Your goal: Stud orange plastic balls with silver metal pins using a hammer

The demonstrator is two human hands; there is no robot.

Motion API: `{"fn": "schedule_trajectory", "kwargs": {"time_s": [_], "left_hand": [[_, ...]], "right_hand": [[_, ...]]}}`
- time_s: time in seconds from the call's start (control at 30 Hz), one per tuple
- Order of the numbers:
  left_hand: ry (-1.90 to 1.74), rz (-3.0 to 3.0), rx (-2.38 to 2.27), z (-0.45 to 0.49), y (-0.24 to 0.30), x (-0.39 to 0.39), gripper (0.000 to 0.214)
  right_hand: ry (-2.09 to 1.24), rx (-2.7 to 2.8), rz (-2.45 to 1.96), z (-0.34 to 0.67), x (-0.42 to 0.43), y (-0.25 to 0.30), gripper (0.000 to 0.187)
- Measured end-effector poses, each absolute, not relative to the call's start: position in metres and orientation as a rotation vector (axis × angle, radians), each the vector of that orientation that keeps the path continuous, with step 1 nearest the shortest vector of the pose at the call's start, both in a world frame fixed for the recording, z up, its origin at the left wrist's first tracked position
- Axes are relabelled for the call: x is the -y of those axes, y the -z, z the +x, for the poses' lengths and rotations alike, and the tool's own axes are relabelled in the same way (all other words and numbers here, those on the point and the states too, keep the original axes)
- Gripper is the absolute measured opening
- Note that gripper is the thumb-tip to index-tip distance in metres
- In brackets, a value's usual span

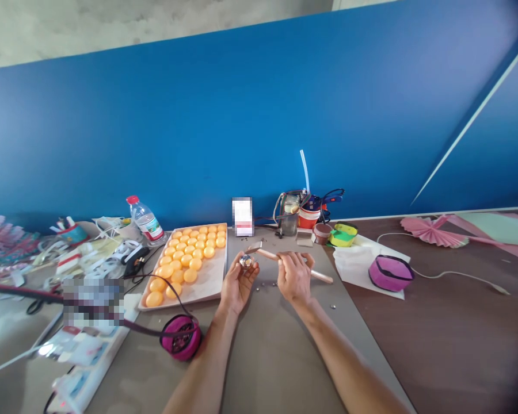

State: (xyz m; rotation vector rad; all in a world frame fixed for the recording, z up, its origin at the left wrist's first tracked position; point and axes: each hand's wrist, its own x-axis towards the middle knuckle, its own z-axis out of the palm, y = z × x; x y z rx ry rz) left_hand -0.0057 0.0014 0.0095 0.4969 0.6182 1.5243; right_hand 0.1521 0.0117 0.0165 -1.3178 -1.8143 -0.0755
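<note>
My left hand [238,286] is closed around a small shiny silver round piece [246,262], palm turned up; its exact kind is hard to make out. In my right hand [294,276] is a small hammer [322,277], gripped around its pale wooden handle. The hammer's metal head [254,247] is just above the silver piece; whether they touch I cannot tell. Several tiny shiny bits [332,307] lie on the grey mat [280,356] below and beside my hands.
Left of my hands stands a shallow tray [211,276] of orange balls, with a magenta round pouch [181,338] in front. A bottle [145,221], cables and a power strip [99,356] crowd the left. Jars [290,215], a red cup [309,218] and a pink pouch [391,272] sit right.
</note>
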Motion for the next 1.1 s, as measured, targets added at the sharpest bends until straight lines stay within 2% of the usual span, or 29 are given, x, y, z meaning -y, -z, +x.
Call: {"fn": "schedule_trajectory", "kwargs": {"time_s": [0.47,1.1], "left_hand": [[-1.527,0.499,-0.597,-0.0051,-0.0082,-0.0002,0.045],[-1.511,0.528,-0.583,-0.0035,-0.0088,0.0001,0.03]], "right_hand": [[0.122,1.84,-1.253,0.1516,-0.0121,-0.017,0.019],[0.105,1.861,-1.272,0.1523,-0.0119,-0.019,0.022]]}}
